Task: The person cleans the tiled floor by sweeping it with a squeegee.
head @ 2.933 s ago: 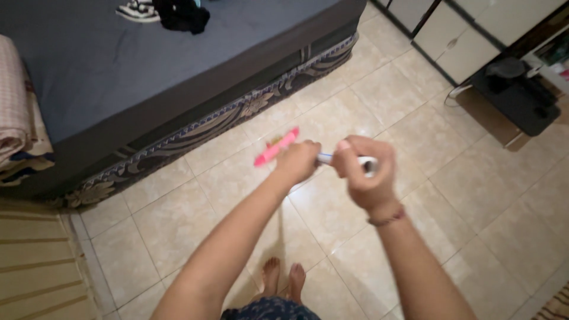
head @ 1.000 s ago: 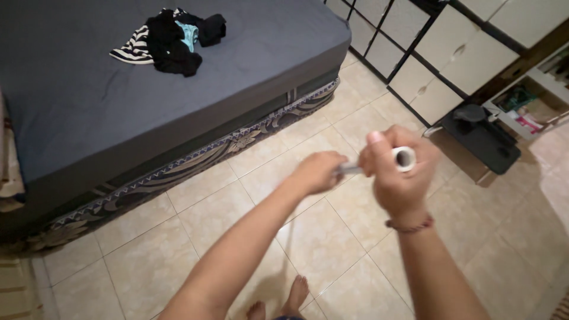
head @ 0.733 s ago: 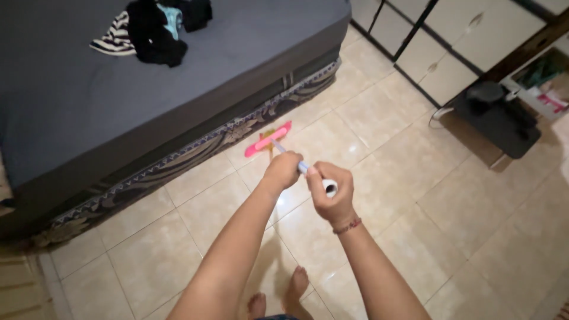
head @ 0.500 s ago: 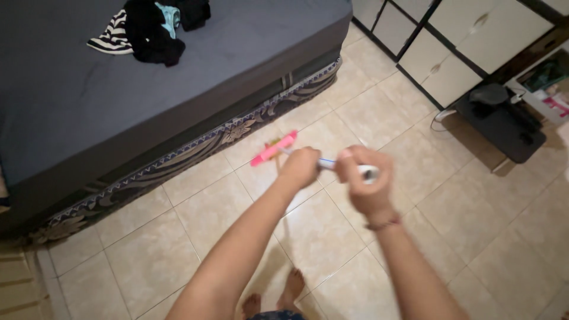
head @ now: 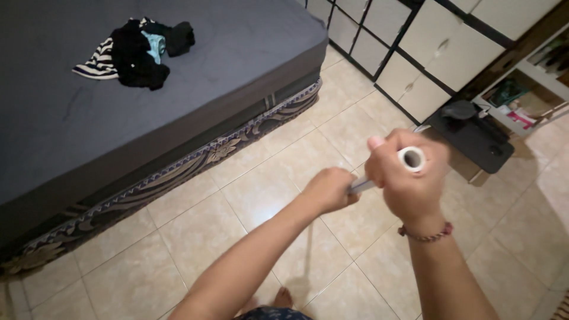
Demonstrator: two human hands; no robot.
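Both hands are clenched on the same pole (head: 363,185). My right hand (head: 406,178) is fisted tight around the top end, with the hollow white end cap poking out of the fist toward the camera. The left hand (head: 328,189) is wrapped around the shaft just below it, fingers fully closed, so only a short grey bit of pole shows between the two fists. Whatever sits on the far end is hidden behind the left hand, can't tell from here.

Handling guess: it looks like a thin hollow tube, so light and stiff, probably a bit slick on the bare shaft. Two hands set close together near the top, like now, looks like a sensible hold; the capped end gives the right fist something to stop against.

The pole is held out in front at about waist height, over the beige floor tiles (head: 195,237). Further out, the bed (head: 237,65) with its grey sheet is to the left, a pile of clothes (head: 139,50) on it. White drawers (head: 415,65) stand along the far wall, and a black bag (head: 474,136) sits on the floor beside them.
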